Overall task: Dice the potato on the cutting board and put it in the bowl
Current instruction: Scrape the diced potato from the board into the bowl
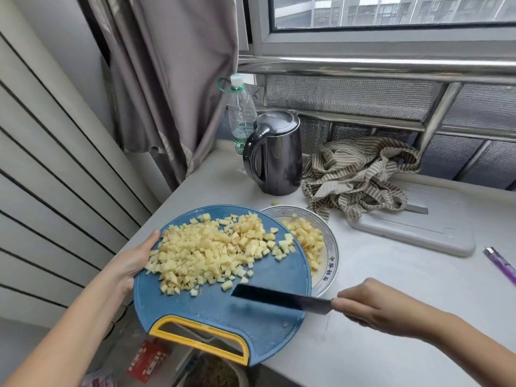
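Note:
A round blue cutting board (259, 311) with a yellow handle is lifted and tilted over the white bowl (331, 263). A heap of diced potato (212, 250) covers the board's upper half. More potato cubes (307, 238) lie inside the bowl. My left hand (134, 261) grips the board's left edge, thumb on top. My right hand (377, 308) holds a dark knife (279, 298) whose blade lies flat across the board's lower right part, below the heap.
A dark electric kettle (276, 155) and a plastic bottle (241, 113) stand behind the bowl. A striped cloth (360, 174) lies on a white board (418, 227) at the right. A purple lighter (501, 263) sits near the right edge. The counter edge runs under the board.

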